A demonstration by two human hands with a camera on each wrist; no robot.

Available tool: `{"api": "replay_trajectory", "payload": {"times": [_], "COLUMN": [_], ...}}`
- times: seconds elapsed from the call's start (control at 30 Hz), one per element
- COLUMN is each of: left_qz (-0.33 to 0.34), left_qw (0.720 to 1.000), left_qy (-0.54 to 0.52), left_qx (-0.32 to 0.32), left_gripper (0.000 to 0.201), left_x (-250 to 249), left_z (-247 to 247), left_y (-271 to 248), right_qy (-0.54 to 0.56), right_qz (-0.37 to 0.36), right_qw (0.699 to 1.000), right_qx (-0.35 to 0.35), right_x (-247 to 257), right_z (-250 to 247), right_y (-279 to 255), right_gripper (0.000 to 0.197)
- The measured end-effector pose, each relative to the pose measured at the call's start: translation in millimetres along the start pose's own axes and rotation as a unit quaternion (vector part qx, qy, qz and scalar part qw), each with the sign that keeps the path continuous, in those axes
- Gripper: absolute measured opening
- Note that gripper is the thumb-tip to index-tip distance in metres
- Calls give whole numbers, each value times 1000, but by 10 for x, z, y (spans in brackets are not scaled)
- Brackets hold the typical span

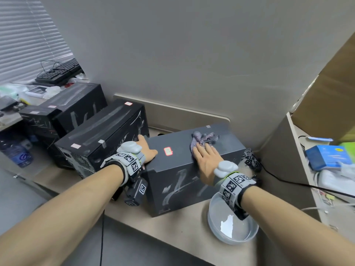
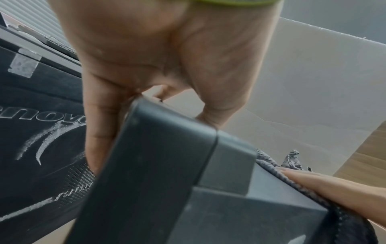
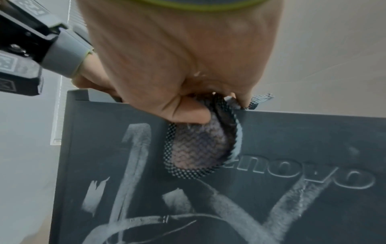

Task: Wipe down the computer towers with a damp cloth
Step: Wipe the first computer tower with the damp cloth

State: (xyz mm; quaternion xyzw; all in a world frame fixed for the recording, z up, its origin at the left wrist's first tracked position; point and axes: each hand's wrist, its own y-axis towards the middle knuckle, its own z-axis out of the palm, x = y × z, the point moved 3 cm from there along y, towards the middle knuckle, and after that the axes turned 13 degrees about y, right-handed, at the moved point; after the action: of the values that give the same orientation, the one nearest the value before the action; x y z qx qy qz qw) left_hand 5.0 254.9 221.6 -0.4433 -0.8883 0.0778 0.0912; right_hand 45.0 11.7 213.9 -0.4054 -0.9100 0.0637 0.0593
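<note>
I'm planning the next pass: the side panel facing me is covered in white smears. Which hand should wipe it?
The right hand. It already presses the cloth on the tower top, beside that front edge. The left hand grips the tower's left edge, steadying it, and has no cloth.

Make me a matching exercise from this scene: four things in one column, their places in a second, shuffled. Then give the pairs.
Things:
1. purple-and-white patterned woven cloth
2. round clear plastic bowl of water
3. red-bordered white sticker
4. black computer keyboard

Places:
A. on the desk in front of the nearest grey computer tower, under the right wrist
B. far back left, near the window blinds
C. under the right hand on the tower's top
D. on the tower's top, between the left hand and the right

Pairs: 1-C, 2-A, 3-D, 4-B
</note>
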Motion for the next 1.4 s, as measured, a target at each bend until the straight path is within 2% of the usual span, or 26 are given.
{"api": "replay_trajectory", "payload": {"times": [0.1,0.23,0.33,0.5,0.57,0.67,0.8,0.87,0.97,1.0,1.13,1.2,1.27,1.4], "left_qz": [-9,-33,-36,-45,-49,-46,-44,-43,-41,-41,-42,-41,-41,-41], "left_qw": [1000,999,999,999,999,999,999,999,999,999,999,999,999,999], "left_qy": [2,-9,-8,-10,-11,-5,5,4,2,4,-4,-9,-14,-21], "left_qx": [0,-2,-1,6,6,8,17,17,13,13,16,18,18,19], "left_gripper": [82,81,83,86,85,86,87,87,86,86,85,85,85,85], "left_x": [-16,-47,-75,-76,-85,-77,-75,-89,-77,-68,-76,-76,-70,-75], "left_z": [15,40,22,45,28,2,11,2,1,-6,-11,-12,0,12], "left_y": [-10,-65,-95,-83,-103,-118,-120,-131,-145,-157,-180,-182,-174,-165], "right_qy": [-1,5,18,186,176,145,111,157,192,191,153,142,118,73], "right_qz": [2,69,104,123,120,118,134,153,173,171,111,108,125,82], "right_qw": [1000,998,994,974,977,982,984,972,947,945,979,978,975,994], "right_qx": [0,2,-3,-36,-29,-32,-39,-79,-191,-203,-79,-109,-138,-23], "right_x": [-193,-698,-867,-969,-988,-939,-1018,-1127,-1191,-1174,-1002,-1001,-1021,-848], "right_z": [-15,-98,-130,-351,-330,-312,-610,-779,-961,-965,-650,-593,-603,-242], "right_y": [-39,-126,-91,154,242,362,451,478,467,460,394,378,369,402], "right_gripper": [90,92,88,47,44,52,34,29,23,22,18,32,36,54]}}
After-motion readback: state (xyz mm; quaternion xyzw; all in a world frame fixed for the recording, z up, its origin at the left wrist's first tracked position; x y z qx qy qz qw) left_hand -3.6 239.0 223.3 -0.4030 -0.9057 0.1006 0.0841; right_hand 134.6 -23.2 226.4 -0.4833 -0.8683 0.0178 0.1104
